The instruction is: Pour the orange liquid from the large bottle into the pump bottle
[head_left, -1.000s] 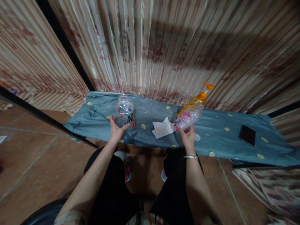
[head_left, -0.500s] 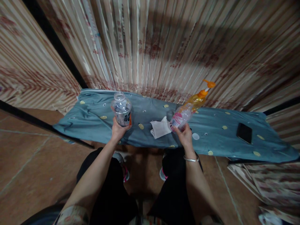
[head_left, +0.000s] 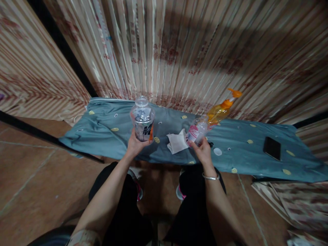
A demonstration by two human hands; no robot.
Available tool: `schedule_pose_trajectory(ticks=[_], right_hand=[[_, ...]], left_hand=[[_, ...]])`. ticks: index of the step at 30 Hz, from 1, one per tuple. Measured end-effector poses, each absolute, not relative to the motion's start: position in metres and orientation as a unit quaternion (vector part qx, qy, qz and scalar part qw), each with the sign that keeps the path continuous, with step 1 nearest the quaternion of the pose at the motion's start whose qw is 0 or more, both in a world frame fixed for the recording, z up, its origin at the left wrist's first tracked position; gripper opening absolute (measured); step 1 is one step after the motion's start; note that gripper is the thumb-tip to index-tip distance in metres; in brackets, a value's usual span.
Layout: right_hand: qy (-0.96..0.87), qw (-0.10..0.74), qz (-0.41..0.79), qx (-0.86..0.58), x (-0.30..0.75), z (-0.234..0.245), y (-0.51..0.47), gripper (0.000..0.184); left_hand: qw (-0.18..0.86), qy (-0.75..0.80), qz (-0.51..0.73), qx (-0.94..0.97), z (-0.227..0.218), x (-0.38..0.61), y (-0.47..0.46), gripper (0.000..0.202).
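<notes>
My left hand (head_left: 135,147) grips the base of a wide clear plastic bottle (head_left: 142,118) with a dark and orange label, held upright and uncapped above the blue-grey cloth (head_left: 107,131). My right hand (head_left: 203,152) is wrapped round the bottom of a smaller clear bottle with a pink label (head_left: 196,131), tilted up and to the right, its open neck pointing away from me. A folded white tissue (head_left: 177,141) lies on the cloth between my hands. A small white cap (head_left: 217,151) and a small dark bit sit on the cloth right of my right hand.
An orange pump dispenser bottle (head_left: 220,110) stands at the back of the cloth-covered bench. A black phone (head_left: 272,148) lies flat at the right. A striped curtain (head_left: 179,51) hangs behind. A black bar (head_left: 46,138) crosses at the left. My knees are below, over a brown tiled floor.
My left hand has closed on the wide bottle and lifted it off the cloth. My right hand has drawn the pink-labelled bottle in, more upright.
</notes>
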State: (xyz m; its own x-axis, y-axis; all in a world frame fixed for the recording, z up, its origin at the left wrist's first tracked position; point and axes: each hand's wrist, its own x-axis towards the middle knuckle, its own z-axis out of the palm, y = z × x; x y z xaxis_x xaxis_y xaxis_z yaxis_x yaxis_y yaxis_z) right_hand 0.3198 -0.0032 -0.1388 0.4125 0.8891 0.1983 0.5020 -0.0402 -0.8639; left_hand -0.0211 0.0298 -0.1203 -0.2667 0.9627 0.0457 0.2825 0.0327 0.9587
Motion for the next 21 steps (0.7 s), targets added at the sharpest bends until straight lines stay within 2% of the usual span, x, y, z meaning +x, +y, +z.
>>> schedule_pose_trajectory(ticks=[5, 11, 16, 21], right_hand=[[-0.497, 0.477, 0.202, -0.696, 0.315, -0.138, -0.002, 0.055], [-0.510, 0.502, 0.191, -0.671, 0.314, -0.144, 0.002, 0.054], [-0.502, 0.492, 0.201, -0.682, 0.311, -0.149, 0.004, 0.053], [-0.501, 0.518, 0.227, -0.655, 0.311, -0.158, 0.009, 0.055]], left_hand=[[0.379, 0.599, 0.509, 0.488, -0.113, -0.015, 0.025, 0.091], [0.435, 0.564, 0.534, 0.455, -0.103, -0.014, 0.021, 0.083], [0.519, 0.489, 0.568, 0.412, -0.097, -0.006, 0.011, 0.083], [0.575, 0.437, 0.583, 0.371, -0.097, -0.001, 0.002, 0.070]])
